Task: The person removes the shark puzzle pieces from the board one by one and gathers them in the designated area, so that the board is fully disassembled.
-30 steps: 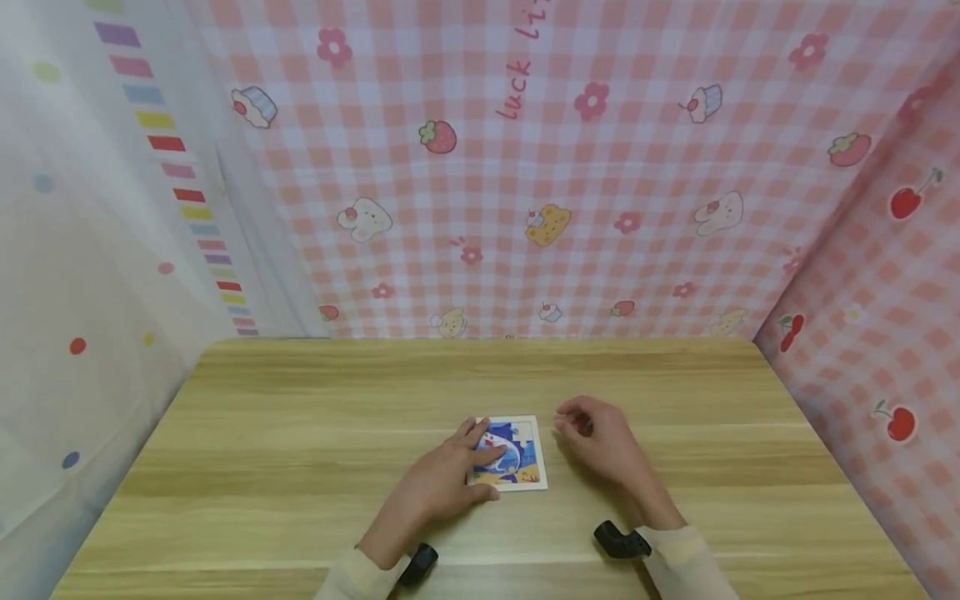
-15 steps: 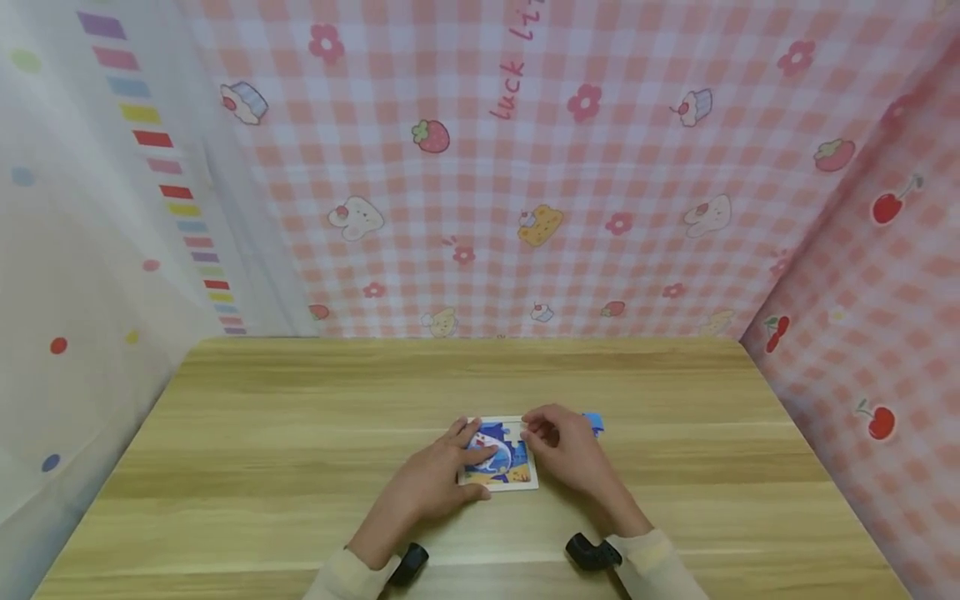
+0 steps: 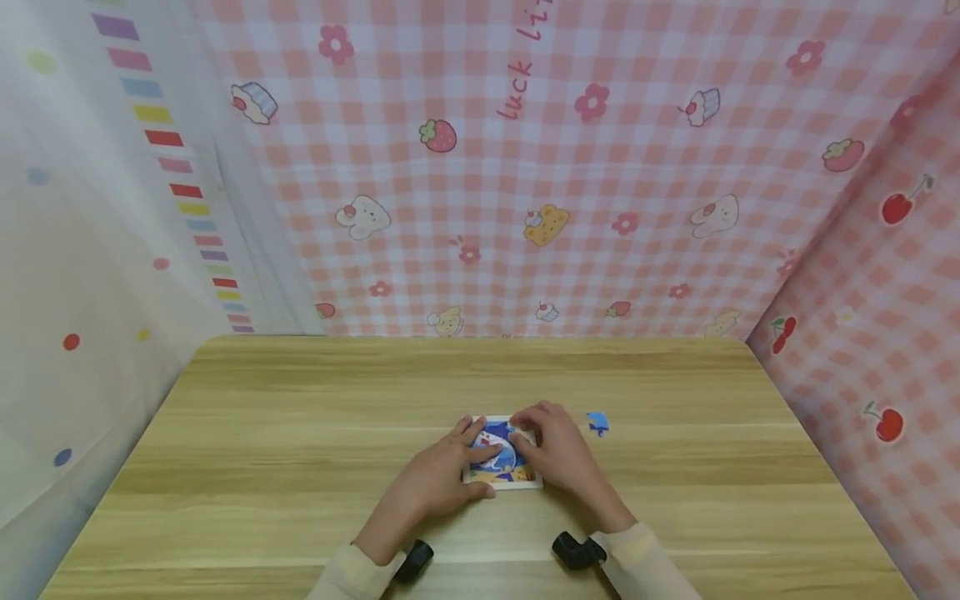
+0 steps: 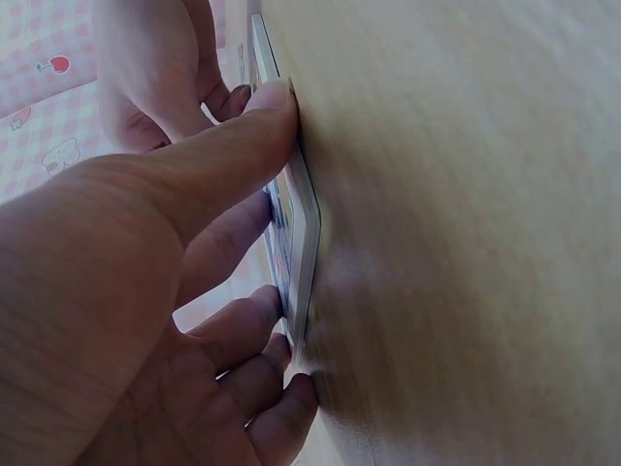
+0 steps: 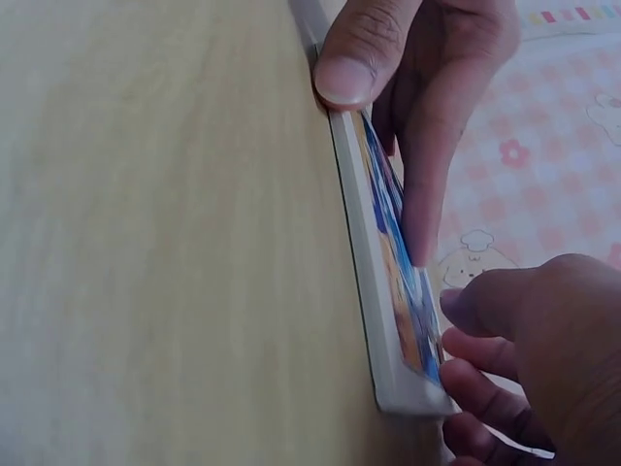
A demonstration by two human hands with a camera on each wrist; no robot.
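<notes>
A small square jigsaw puzzle [image 3: 501, 477] in a white frame lies flat on the wooden table, with a blue and yellow picture. My left hand [image 3: 442, 475] rests on its left side, forefinger laid over the picture and thumb [image 4: 277, 102] on the near border. Over the upper right part of the puzzle is my right hand [image 3: 558, 450], thumb and fingers curled in a pinch at a puzzle piece mostly hidden by them. In the right wrist view, the right fingertips [image 5: 456, 306] meet the puzzle's surface. A loose blue puzzle piece [image 3: 597, 422] lies right of the frame.
The wooden table [image 3: 300, 400] spreads out around the puzzle. A pink checked cloth [image 3: 480, 167] hangs behind it, with more cloth at both sides. Each wrist wears a black camera mount [image 3: 577, 550].
My right hand has moved left from beside the puzzle onto its upper right part, uncovering the loose blue piece. The left hand stays in place on the puzzle.
</notes>
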